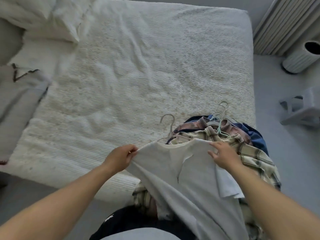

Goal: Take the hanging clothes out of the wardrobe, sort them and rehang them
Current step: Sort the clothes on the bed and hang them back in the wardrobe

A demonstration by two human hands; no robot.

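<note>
A white T-shirt lies on top of a pile of clothes at the bed's near right corner. My left hand pinches its left shoulder. My right hand rests on its right shoulder, fingers spread over the cloth. Under it lie a cream plaid shirt, a brownish shirt and a blue garment. A grey hanger hook sticks out above the T-shirt's neck. Several more hanger hooks, one mint green, bunch at the top of the pile.
The white ribbed bedspread covers most of the view, with pillows at the far left. A grey garment with a dark hanger lies at the left edge. On the floor at right stand a ribbed white cylinder and a small grey stool.
</note>
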